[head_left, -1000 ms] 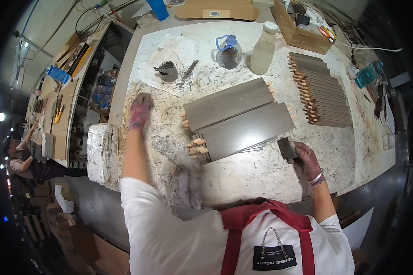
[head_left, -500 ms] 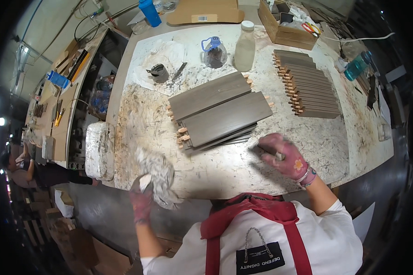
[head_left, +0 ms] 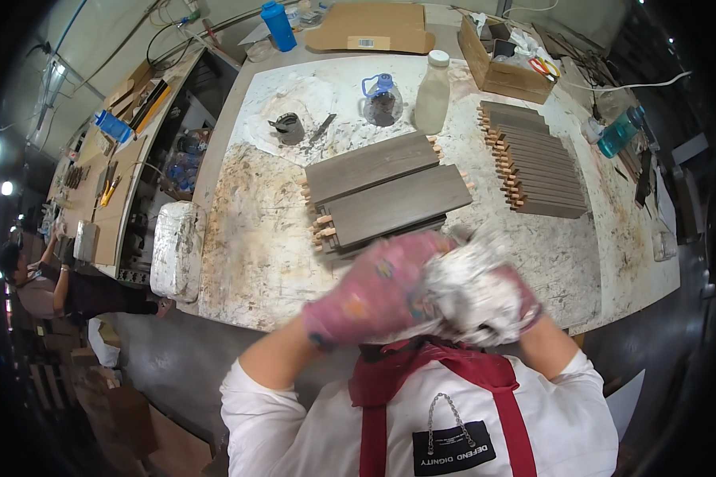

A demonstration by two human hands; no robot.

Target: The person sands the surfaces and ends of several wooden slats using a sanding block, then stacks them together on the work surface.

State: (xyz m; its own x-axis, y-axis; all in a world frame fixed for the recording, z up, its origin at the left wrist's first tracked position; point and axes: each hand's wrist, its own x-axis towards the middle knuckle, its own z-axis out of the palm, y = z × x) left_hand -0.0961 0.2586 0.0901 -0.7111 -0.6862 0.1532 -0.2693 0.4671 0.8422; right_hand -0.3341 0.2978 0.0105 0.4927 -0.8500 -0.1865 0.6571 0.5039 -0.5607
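In front of my chest, a stained white rag (head_left: 473, 290) is bunched up between my two gloved hands. My left hand (head_left: 374, 290), in a pink patterned glove, is closed on its left side, blurred by motion. From the right, my right hand (head_left: 527, 300) grips the rag, its fingers mostly hidden by the cloth. Just beyond lies a stack of grey-brown wooden boards (head_left: 398, 204) with pale wooden pegs at their ends; the rag and left hand cover part of its near edge. Another grey-brown board (head_left: 366, 168) lies behind the top one.
A row of narrow grey-brown slats (head_left: 541, 167) with pegs lies on the worktable (head_left: 247, 246) at right. Farther back stand a dark cup (head_left: 288, 129), a blue-handled jug (head_left: 383, 103), a pale bottle (head_left: 431, 95) and a cardboard box (head_left: 501, 67). A person (head_left: 52, 282) stands at far left.
My left hand has brought the rag from the table's front left edge across to the right. My right hand has drawn nearer my body and met the rag.
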